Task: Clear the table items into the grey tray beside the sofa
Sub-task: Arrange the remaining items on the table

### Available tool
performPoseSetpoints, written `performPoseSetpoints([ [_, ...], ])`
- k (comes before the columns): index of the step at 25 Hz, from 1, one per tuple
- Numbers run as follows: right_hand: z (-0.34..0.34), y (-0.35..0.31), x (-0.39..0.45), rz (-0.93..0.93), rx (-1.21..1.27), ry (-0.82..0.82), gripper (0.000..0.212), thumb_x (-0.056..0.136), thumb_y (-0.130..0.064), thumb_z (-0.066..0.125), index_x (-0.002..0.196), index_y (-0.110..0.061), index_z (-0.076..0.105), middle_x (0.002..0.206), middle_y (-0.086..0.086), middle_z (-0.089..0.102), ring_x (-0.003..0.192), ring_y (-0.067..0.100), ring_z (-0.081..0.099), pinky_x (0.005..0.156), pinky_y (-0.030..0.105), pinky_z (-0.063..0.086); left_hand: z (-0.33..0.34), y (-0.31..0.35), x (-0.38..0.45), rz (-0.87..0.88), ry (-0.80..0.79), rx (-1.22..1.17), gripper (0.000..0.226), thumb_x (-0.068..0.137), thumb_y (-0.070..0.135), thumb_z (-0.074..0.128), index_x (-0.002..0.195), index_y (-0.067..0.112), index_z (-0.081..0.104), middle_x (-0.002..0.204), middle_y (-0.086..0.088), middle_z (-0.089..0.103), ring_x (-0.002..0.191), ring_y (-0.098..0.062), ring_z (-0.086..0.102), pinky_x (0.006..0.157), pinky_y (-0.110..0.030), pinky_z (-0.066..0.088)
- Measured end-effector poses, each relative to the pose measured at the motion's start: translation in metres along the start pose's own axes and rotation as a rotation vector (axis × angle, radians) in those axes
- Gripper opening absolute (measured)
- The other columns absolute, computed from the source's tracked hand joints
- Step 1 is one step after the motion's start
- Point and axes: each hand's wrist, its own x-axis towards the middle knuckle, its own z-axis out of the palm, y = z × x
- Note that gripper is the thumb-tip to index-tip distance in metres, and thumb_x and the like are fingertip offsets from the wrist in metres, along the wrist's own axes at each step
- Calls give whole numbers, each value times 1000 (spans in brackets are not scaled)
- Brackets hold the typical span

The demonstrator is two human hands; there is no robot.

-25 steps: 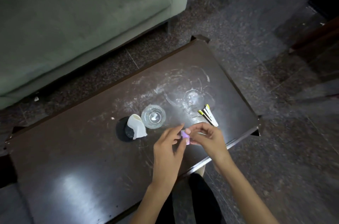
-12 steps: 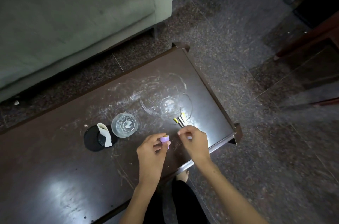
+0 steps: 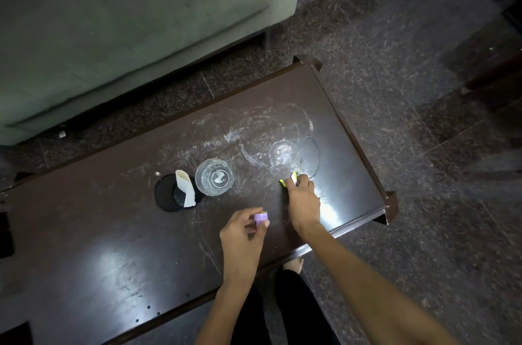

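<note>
While left hand (image 3: 243,234) pinches purple cap (image 3: 260,216), no legible labels

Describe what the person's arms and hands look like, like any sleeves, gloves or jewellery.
Both arms are bare from the frame edge to the fingers: no sleeves show, and no gloves. The left hand and right hand show no ring, watch or bracelet that I can make out. Below the arms, dark trousers are visible.

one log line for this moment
left hand: holds purple cap | right hand: on yellow items | glass: on table
</note>
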Motion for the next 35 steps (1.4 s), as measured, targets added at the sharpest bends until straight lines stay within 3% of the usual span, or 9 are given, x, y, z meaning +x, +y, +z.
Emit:
performPoseSetpoints([
  [3,-7,-6,-11,-124,152,-87,43,87,-4,50,126,-21,51,129,11,46,112,33,50,82,39,50,-14,-11,-5,-30,42,-15,21,79,-2,70,94,12,72,93,-3,71,77,-13,71,69,-17,56],
  [6,-14,-20,-42,-146,355,-106,38,83,-8,62,116,-26,60,118,7,57,98,30,61,80,34,50,-33,-22,-14,-53,102,-22,21,79,-2,70,94,12,72,94,-5,71,77,-12,70,68,-17,56],
  [10,-21,-50,-84,-212,469,-133,37,77,-7,70,107,-29,64,106,-1,64,78,16,58,75,24,45,-68,-37,-29,-97,185,-73,24,78,-2,70,93,17,71,92,-3,72,75,-1,68,65,-7,50],
  [13,-17,-86,-107,-284,469,-188,32,76,-9,71,97,-27,54,98,-3,67,79,16,60,76,31,51,-105,-56,-39,-106,263,-111,25,79,0,71,95,19,70,91,-2,73,78,-7,69,69,-9,51],
  [16,-7,-135,-128,-352,456,-217,35,75,-12,71,94,-26,45,96,-7,67,87,17,64,79,37,52,-151,-80,-48,-146,361,-159,23,80,3,71,97,18,70,90,-4,74,82,-16,71,76,-20,54],
  [21,22,-256,-169,-439,427,-219,39,73,-15,74,92,-31,44,92,-16,63,86,11,63,79,33,52,-267,-128,-61,-198,521,-286,20,81,7,71,97,18,69,87,-2,74,78,-14,72,71,-11,52],
  [26,64,-423,-220,-549,490,-237,44,70,-13,77,93,-35,47,89,-27,60,81,-5,61,73,23,52,-418,-181,-69,-218,698,-390,19,81,8,71,95,20,69,85,-1,74,75,-7,71,67,-12,52],
  [30,98,-553,-257,-628,504,-257,43,69,-17,78,96,-36,50,93,-18,66,81,-4,63,73,23,53,-527,-222,-72,-214,835,-427,20,81,8,71,91,26,69,84,2,73,77,-11,70,69,-22,55],
  [35,131,-676,-287,-717,522,-267,36,69,-19,77,96,-30,57,90,-13,69,78,3,66,75,31,57,-619,-269,-70,-220,945,-440,17,82,12,72,87,28,68,77,9,72,72,-9,69,68,-18,53],
])
